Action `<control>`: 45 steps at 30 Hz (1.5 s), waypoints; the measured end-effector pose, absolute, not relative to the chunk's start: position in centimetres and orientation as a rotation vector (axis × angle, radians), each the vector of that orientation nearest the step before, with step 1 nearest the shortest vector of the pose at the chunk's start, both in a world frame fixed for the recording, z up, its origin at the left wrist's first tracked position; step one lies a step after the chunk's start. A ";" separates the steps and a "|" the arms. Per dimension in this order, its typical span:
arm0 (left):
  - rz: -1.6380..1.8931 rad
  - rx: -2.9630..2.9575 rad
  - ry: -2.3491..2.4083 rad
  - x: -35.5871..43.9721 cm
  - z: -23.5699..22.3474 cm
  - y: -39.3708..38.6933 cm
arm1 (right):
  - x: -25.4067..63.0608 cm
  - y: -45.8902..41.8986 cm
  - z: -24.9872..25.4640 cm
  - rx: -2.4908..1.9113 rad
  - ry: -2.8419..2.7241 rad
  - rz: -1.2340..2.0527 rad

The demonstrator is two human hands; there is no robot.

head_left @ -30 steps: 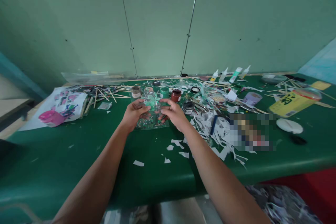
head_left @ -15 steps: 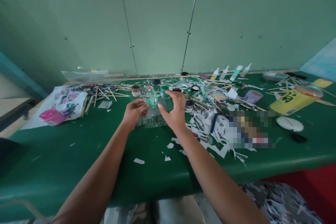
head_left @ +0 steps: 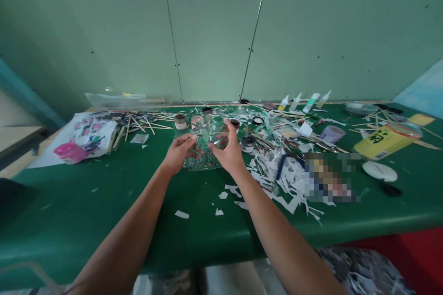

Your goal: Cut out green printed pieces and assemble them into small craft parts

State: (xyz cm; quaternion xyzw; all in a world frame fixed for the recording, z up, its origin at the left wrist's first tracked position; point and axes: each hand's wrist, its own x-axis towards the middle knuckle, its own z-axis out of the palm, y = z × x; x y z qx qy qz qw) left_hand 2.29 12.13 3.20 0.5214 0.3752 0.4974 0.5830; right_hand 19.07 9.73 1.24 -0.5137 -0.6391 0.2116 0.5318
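My left hand is closed, thumb and fingertips pinched at the edge of a thin, clear, glossy plastic piece. From the other side my right hand curls round the same piece, its index finger raised and its thumb toward the left hand. The plastic is see-through, so its outline is hard to make out. Beneath both hands lies a clear sheet dotted with small shiny bits. Just beyond stand a brown-lidded jar, a pinkish jar and a green jar.
White paper scraps and thin sticks cover the table's right side. Several glue bottles stand near the wall. A yellow-labelled jar lies far right, beside a white oval object. At left, a pink container sits on a printed sheet.
My right hand's fingers have drawn in closer to the plastic piece. The green glare between the hands has faded. The camera view has shifted slightly.
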 end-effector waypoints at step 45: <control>1.284 1.097 0.691 1.5 3.0 12.4 | 19.0 10.1 0.7 -1.096 -1.805 0.501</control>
